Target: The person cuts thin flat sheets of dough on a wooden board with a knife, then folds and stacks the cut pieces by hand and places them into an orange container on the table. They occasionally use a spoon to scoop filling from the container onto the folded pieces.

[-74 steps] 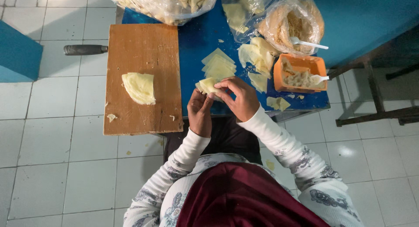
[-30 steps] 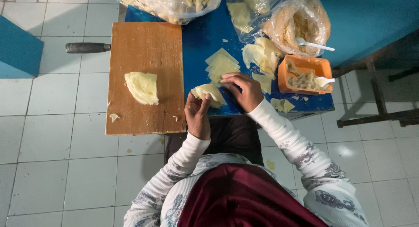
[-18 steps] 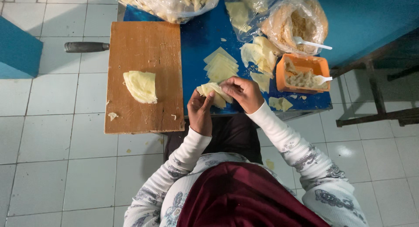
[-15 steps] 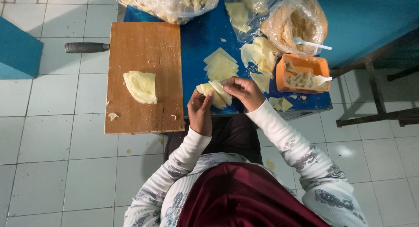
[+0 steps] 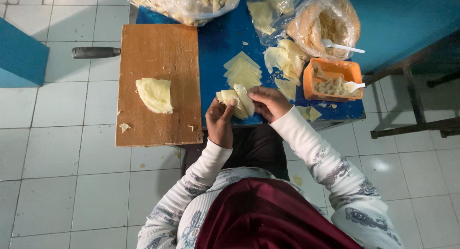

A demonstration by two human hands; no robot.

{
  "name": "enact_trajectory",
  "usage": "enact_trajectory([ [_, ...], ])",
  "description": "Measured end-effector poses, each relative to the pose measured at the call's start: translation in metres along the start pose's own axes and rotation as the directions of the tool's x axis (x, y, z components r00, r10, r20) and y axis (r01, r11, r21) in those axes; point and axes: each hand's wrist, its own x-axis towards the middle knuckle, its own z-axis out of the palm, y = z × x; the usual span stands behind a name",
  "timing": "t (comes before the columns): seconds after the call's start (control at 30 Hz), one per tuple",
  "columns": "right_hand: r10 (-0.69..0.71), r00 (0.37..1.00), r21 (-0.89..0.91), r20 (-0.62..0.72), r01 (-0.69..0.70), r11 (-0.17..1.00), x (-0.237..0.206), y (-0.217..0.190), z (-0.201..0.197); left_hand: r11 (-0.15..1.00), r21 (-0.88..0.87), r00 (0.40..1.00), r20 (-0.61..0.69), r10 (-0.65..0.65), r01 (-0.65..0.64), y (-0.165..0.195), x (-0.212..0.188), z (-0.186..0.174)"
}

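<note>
Left hand (image 5: pixel 219 122) and right hand (image 5: pixel 268 101) both pinch a thin, pale yellow pastry wrapper (image 5: pixel 235 101), folding it over the blue table (image 5: pixel 215 43) edge, just right of the scratched wooden cutting board (image 5: pixel 158 48), where a folded wrapper stack (image 5: pixel 154 95) lies.

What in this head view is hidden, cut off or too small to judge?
- Folded pastry wrapper: its inside is covered by the left hand and right hand.
- Knife: only the black handle shows; the cutting board hides the blade.
- Top plastic bag: cut off by the frame edge.
- Filling in the orange tub: too small to identify.
</note>
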Motion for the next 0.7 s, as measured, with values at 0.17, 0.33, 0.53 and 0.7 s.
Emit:
enact_trajectory([
  [0.17, -0.257, 0.961, -0.106, -0.100, 0.246, 0.963, 0.013, -0.027, -0.013, 0.999, 0.022, 1.000, -0.009, 0.028, -0.027, 0.000, -0.002, -0.001],
  [0.33, -0.697, 0.714, -0.779, 0.069, 0.475, 0.409, 0.024, -0.042, 0.005, 0.997, 0.070, 0.999, 0.004, 0.041, -0.041, 0.001, -0.005, -0.004],
  [0.53, -0.683, 0.596, -0.874, 0.421, 0.469, -0.130, 0.002, -0.025, 0.029, 0.994, 0.089, 0.998, -0.025, 0.058, -0.056, 0.003, -0.009, -0.004],
  [0.7, -0.673, 0.618, -0.886, 0.408, 0.446, -0.127, -0.011, -0.020, 0.035, 0.991, 0.121, 0.996, -0.055, 0.065, -0.058, 0.008, -0.010, 0.000],
])
